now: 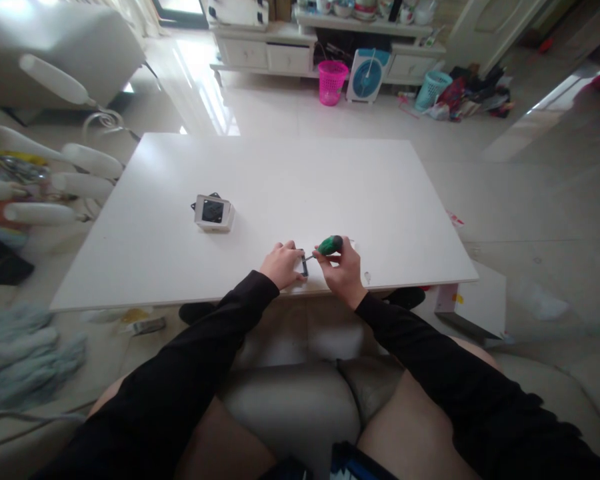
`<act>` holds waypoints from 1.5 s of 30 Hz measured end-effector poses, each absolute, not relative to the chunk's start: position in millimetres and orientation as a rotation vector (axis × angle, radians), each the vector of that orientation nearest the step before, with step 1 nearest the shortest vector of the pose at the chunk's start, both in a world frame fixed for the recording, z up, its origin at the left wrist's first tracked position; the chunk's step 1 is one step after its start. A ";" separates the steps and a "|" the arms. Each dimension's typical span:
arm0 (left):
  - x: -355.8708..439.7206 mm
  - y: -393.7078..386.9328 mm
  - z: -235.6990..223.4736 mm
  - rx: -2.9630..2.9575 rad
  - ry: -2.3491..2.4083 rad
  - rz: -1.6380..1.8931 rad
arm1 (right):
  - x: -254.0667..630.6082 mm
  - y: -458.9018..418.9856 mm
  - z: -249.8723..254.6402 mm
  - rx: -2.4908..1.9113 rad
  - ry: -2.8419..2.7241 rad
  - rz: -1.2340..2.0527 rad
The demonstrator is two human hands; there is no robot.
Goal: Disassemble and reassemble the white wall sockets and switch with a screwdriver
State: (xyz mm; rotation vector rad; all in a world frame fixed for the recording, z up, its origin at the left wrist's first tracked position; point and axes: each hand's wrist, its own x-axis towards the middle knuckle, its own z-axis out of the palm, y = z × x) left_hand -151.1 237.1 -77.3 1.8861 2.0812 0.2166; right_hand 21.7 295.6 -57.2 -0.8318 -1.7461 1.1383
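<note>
Near the front edge of the white table, my left hand (281,265) is closed around the side of a small dark part (304,265), holding it at the tabletop. My right hand (344,272) grips a screwdriver (330,246) with a green and black handle. Its metal shaft points left, and the tip meets or nearly meets the dark part; the exact contact is too small to tell. To the right of my right hand lies a small clear piece (367,277). A white box-like device (213,213) with a black square face stands farther left, a black bracket behind it.
The white table (305,180) spans the space before me. Beyond it are a pink basket (332,83), a blue fan (368,75) and a white cabinet (293,59). A lamp with white arms (93,160) stands by the left edge. My legs are under the front edge.
</note>
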 end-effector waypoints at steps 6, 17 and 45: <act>-150.6 237.7 -78.3 1.878 2.085 0.234 | 21.8 299.6 -65.8 -0.878 -1.641 1.150; -151.1 238.0 -80.2 1.879 2.105 0.219 | 23.6 344.0 -112.8 -1.289 -0.767 1.481; -148.7 239.6 -78.3 1.834 2.117 0.224 | 23.4 290.3 -65.1 -0.911 -1.629 1.152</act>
